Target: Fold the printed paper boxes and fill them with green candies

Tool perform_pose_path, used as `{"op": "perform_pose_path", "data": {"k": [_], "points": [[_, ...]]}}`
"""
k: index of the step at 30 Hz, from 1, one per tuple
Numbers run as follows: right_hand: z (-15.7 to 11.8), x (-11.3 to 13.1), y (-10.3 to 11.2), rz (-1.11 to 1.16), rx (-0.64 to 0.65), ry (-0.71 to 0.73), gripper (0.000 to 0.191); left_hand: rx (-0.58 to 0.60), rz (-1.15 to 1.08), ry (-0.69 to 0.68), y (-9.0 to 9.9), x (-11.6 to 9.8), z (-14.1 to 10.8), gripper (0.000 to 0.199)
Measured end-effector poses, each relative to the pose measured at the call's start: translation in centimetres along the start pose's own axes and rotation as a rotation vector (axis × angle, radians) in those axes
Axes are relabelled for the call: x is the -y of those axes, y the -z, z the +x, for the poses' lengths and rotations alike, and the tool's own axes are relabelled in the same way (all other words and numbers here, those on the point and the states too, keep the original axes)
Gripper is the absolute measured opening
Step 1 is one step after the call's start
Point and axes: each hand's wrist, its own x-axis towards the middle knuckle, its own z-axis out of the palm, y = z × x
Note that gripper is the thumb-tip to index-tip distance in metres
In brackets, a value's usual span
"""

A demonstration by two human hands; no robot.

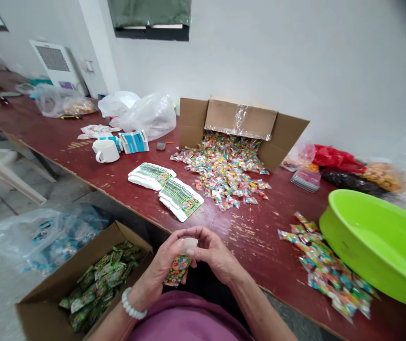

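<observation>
Close to my body, at the table's front edge, I hold a small green printed packet [177, 269] with a pale top. My left hand [170, 255] is wrapped round its side, and a white bead bracelet circles that wrist. My right hand [212, 251] is closed at the upper part, its thumb against the pale end; its other fingers curve behind and are partly hidden. Just beyond lie two fanned stacks of similar flat green and white packets [182, 198]. Behind them, small wrapped candies [220, 173] spill from a cardboard box [240, 118] on its side.
A lime green basin [376, 246] stands at right beside more wrapped candies [327, 265]. A white mug [105, 151] and plastic bags [149, 113] are at left. Below the table edge, an open carton [46, 293] holds filled green packets [99, 279]. A white stool [0, 163] stands left.
</observation>
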Motion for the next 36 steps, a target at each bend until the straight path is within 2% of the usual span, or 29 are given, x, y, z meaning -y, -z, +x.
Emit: {"op": "perform_pose_path", "data": {"k": [3, 7, 11, 14, 20, 22, 24, 25, 28, 31, 34, 36], "points": [[0.0, -0.3, -0.8, 0.064, -0.022, -0.002, 0.040, -0.008, -0.001, 0.022, -0.1, -0.1, -0.1, 0.056], [-0.2, -0.2, -1.3, -0.045, -0.137, 0.075, 0.025, 0.027, -0.221, 0.096, 0.4, 0.5, 0.2, 0.054], [-0.4, -0.1, -1.2, -0.142, -0.190, 0.126, 0.029, 0.081, -0.326, 0.112, 0.5, 0.8, 0.4, 0.053], [-0.5, -0.5, -1.2, -0.113, -0.247, 0.153, 0.043, 0.044, -0.332, 0.070, 0.2, 0.5, 0.2, 0.052], [-1.2, -1.7, -2.0, -0.397, -0.344, 0.321, 0.021, -0.096, -0.330, -0.007, -0.4, 0.1, -0.1, 0.049], [-1.1, -1.9, -2.1, -0.425, -0.405, 0.360, 0.022, -0.103, -0.344, -0.017, -0.5, 0.0, 0.0, 0.050], [-1.0, -2.1, -2.1, -0.398, -0.464, 0.364, 0.031, -0.104, -0.372, -0.019, -0.6, 0.1, 0.0, 0.052], [-1.0, -2.1, -2.1, -0.398, -0.471, 0.367, 0.032, -0.108, -0.381, -0.017, -0.7, 0.1, 0.0, 0.051], [-1.1, -1.6, -1.8, -0.479, -0.391, 0.396, 0.013, -0.140, -0.385, -0.021, -0.9, 0.3, 0.0, 0.049], [-1.1, -1.1, -1.7, -0.509, -0.283, 0.383, 0.015, -0.152, -0.380, -0.038, -1.0, 0.5, -0.1, 0.048], [-1.0, -0.9, -1.7, -0.421, -0.295, 0.358, 0.013, -0.125, -0.387, -0.025, -0.9, 0.6, -0.1, 0.049], [-0.9, -1.0, -1.6, -0.411, -0.324, 0.399, 0.015, -0.098, -0.410, 0.000, -0.8, 0.6, -0.1, 0.050]]}}
